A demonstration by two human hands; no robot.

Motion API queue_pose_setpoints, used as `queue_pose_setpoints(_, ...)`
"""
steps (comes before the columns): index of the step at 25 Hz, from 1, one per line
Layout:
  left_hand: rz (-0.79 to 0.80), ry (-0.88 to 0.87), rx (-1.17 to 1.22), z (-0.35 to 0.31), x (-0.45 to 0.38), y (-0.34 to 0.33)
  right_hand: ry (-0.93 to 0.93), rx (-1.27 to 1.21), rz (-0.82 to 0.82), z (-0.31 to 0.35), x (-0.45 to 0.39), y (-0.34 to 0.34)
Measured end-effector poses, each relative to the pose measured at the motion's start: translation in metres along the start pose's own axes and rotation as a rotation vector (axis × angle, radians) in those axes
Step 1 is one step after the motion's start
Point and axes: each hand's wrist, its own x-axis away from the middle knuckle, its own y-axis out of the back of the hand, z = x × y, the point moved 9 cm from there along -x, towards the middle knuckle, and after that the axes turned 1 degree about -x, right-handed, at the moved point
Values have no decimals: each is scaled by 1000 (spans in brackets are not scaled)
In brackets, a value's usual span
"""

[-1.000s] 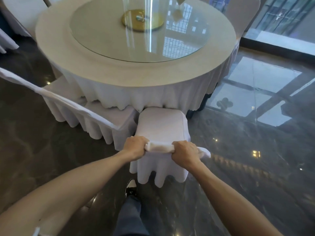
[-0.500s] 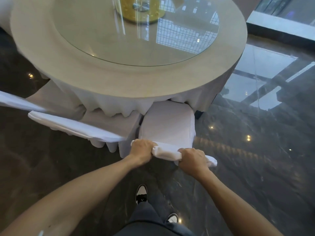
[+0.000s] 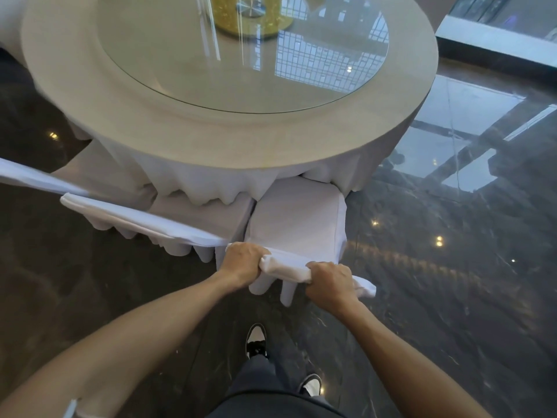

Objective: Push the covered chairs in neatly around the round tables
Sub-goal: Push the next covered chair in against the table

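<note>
- The top of the chair [image 3: 297, 218] back is gripped by the left hand [image 3: 243, 262] and the right hand [image 3: 330, 283].
- Its seat is tucked partly under the round table [image 3: 229, 137], beside another chair [image 3: 193, 218].

Single head-worn view, looking steeply down, close over round table [image 3: 229, 140]

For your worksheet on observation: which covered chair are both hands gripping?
The rightmost chair: left hand and right hand grip its backrest top; the neighbouring chair is untouched.
</note>
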Motion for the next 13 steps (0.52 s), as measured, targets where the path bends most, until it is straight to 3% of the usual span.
queue_pose_setpoints(9, 14, 18, -2, 11, 5, 1, 1, -24, -18, 5, 0, -4)
queue_pose_setpoints(13, 24, 3, -15, 11, 4, -3, -37, -168, 50, 0, 1, -8)
